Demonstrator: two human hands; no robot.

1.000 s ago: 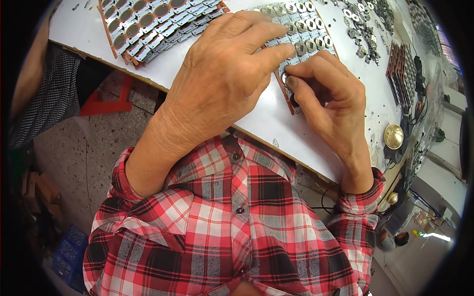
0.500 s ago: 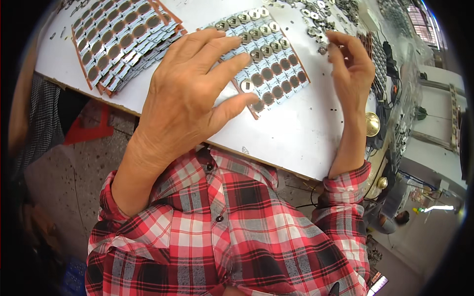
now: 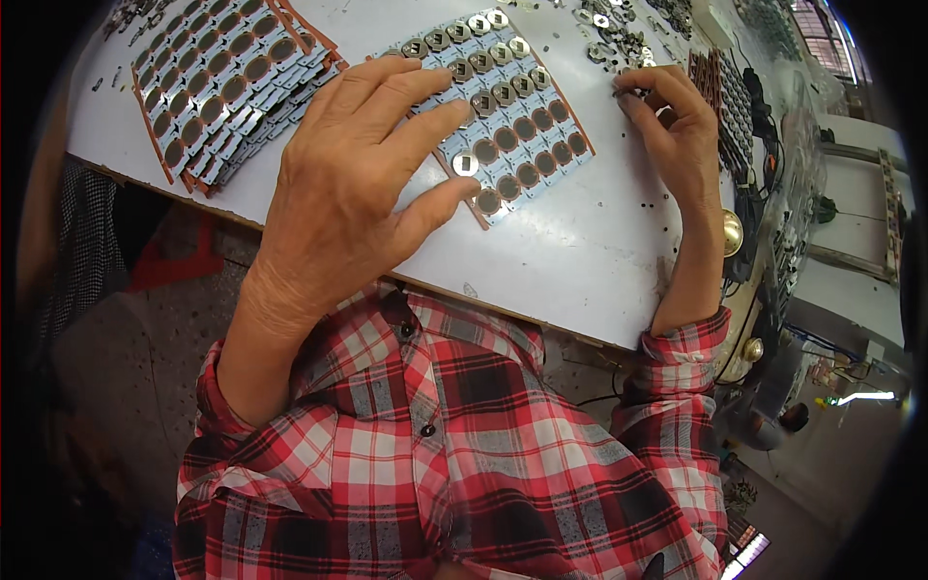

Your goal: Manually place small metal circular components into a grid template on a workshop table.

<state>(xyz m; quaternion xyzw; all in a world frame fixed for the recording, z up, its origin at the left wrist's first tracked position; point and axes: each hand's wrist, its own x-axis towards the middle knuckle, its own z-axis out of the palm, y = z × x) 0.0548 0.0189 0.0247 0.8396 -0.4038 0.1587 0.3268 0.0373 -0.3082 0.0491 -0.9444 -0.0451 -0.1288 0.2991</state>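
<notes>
A pale blue panel with rows of dark round discs lies on the white table in front of me. Silver metal pieces with square holes sit on many discs of its upper rows, and one such piece is at the lower left, beside my left thumb. My left hand spreads over the panel's left side, fingers apart, holding nothing visible. To the right of the panel, my right hand pinches thumb and forefinger together. A small dark bit shows at those fingertips, too small to name.
At the left lies a stack of similar panels. Loose metal pieces are scattered at the back right, beyond my right hand. More panels stand along the right side, near black cables and a brass-coloured dome.
My right hand has come slightly left and nearer, and its thumb and forefinger have closed together. The left hand keeps its pose over the panel. The whole view has shifted slightly.
</notes>
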